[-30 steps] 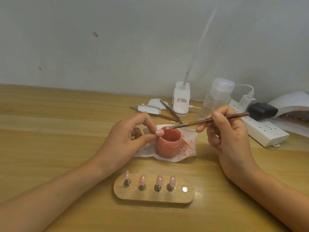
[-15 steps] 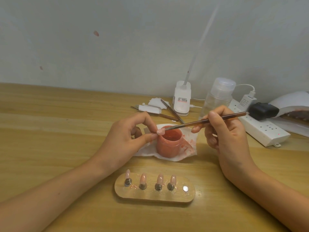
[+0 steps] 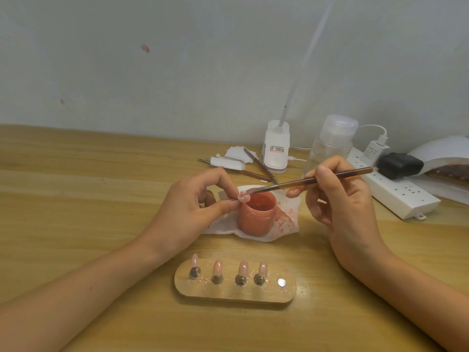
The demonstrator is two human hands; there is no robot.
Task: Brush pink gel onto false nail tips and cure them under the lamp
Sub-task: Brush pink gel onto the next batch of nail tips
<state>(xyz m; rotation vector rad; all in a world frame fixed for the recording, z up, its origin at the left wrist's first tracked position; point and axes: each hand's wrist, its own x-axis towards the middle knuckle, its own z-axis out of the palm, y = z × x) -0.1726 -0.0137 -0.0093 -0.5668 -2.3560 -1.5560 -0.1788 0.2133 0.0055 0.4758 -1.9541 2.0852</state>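
1. The curing lamp (image 3: 441, 153) sits well to the right of the gel jar (image 3: 256, 217), beyond a power strip (image 3: 396, 196). Every wet tip has to travel that way, and I'd judge a hurried carry could smear the coat or snag a cable.
2. The wooden stand (image 3: 228, 294) lies in front of the jar, nearer the person. It carries four pink tips (image 3: 217, 266) upright, with one bare magnet (image 3: 281, 282) at its right end. A forearm sinking or a wrist drawn back from the jar could knock those tips over.
3. The jar stands open on a stained tissue (image 3: 286, 219), between the two hands. A bump from either hand might tip it, and the tissue would probably catch only part of the spill.
4. The brush (image 3: 317, 180) is pinched pen-fashion by the right hand (image 3: 340, 199), which is to the right of the jar. Its bristle end reaches across to the jar's left rim. Too much gel on the bristles could flood over the tip's edges and onto the fingers.
5. The nail tip (image 3: 244, 197) is pinched between the thumb and forefinger of the left hand (image 3: 193, 207), just above the jar's left rim.
   - Brush pressure could twist it loose, so that it drops into the gel.
   - The fingertips gripping it may smudge the wet coat.
   - Whether it sits on a metal base I cannot tell.
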